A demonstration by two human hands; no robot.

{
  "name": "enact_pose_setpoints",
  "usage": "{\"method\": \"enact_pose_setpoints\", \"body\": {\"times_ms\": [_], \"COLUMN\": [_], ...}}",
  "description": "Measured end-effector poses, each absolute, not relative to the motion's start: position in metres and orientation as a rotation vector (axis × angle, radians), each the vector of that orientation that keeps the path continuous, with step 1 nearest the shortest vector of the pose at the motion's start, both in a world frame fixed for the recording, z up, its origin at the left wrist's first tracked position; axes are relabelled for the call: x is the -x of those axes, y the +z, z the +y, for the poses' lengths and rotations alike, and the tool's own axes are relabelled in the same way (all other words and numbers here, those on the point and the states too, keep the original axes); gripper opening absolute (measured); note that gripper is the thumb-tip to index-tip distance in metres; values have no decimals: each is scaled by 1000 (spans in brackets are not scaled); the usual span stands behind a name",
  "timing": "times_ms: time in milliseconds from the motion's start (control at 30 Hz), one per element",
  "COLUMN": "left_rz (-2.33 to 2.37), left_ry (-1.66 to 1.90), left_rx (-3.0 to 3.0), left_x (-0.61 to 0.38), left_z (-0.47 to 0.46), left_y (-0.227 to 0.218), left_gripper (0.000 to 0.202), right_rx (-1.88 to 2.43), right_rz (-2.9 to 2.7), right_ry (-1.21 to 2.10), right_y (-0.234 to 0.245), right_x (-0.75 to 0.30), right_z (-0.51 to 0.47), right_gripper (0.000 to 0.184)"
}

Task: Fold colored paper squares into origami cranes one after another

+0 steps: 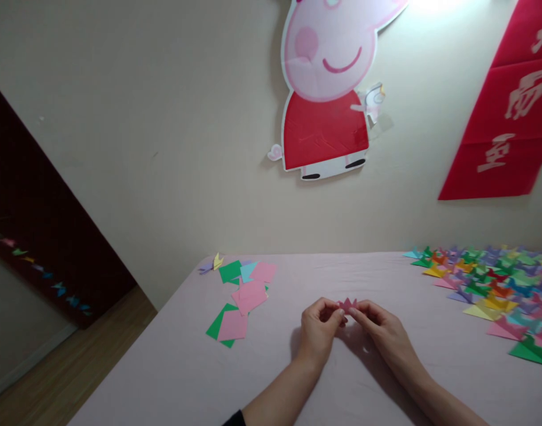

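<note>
Head view: both hands (318,328) (381,331) pinch pink paper fold (347,304), points upward, long axis left-right.

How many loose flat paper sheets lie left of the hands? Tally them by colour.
Pink sheets: 3
Green sheets: 2
Light blue sheet: 1
Total: 6 showing; overlaps may hide more.

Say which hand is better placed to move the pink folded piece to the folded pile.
Right, likely: right hand pinches the pink folded piece and the pile of folded papers lies on its side.
</note>
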State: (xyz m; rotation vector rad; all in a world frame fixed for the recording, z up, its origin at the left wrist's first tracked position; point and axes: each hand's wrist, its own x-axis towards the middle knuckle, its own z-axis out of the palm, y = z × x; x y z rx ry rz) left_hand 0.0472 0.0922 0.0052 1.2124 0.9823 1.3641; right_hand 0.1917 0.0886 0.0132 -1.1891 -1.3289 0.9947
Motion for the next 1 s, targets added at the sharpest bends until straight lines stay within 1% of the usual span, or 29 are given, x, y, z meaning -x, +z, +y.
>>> {"method": "enact_pose_setpoints", "body": {"times_ms": [167,367,600,733,1000], "left_rz": [994,1037,1031,1049,1064], "left_ry": [1424,1470,1477,1495,1507], "left_rx": [-1204,-1201,-1155,-1117,-1116], "left_x": [-48,-47,-50,-51,-50], "left_z": [94,96,97,96,95], "left_y": [2,-3,-3,-2,1], "left_gripper": [25,20,26,31,30], "right_rx": [1153,1121,1132,1087,1061], "right_rz": [-1241,-1239,-1279,-1196,-1148], "right_ry": [1082,1016,999,1009,1101], "right_y": [17,19,14,10,7], "right_x": [-188,-188,-190,-189,-190], "right_z": [87,87,90,91,93], "right_gripper": [45,43,43,41,51]}}
